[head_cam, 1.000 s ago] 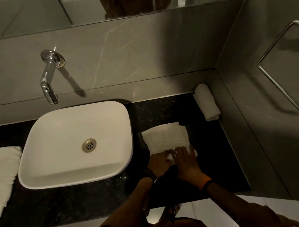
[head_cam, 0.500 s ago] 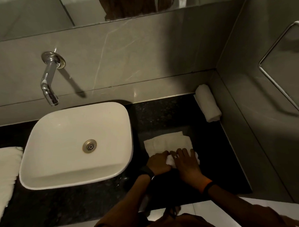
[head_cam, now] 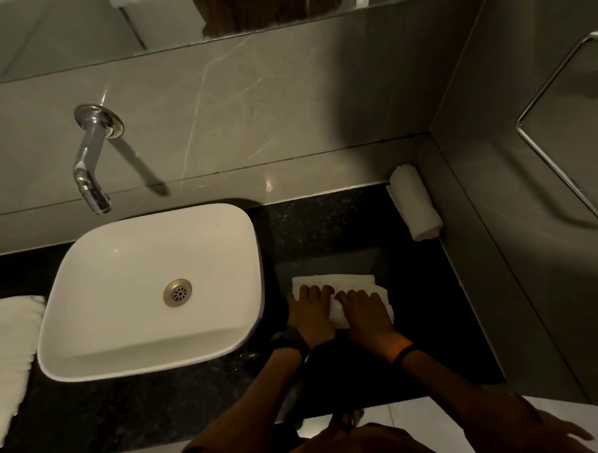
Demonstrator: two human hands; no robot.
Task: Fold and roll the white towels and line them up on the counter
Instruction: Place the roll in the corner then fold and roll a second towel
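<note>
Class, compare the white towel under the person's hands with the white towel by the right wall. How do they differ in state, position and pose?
The towel under the hands is only partly rolled, a flat strip still showing; the towel by the wall is a finished roll. The left hand and right hand press on the first; nothing touches the second. The first lies crosswise near the counter's front; the second runs front to back in the back corner. Both are white and rest on the dark counter.

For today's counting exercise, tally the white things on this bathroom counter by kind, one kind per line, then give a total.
Rolled towel: 1
Towel being rolled under the left hand and right hand: 1, at
Folded towel at the left edge: 1
Basin: 1
Total: 4
</note>
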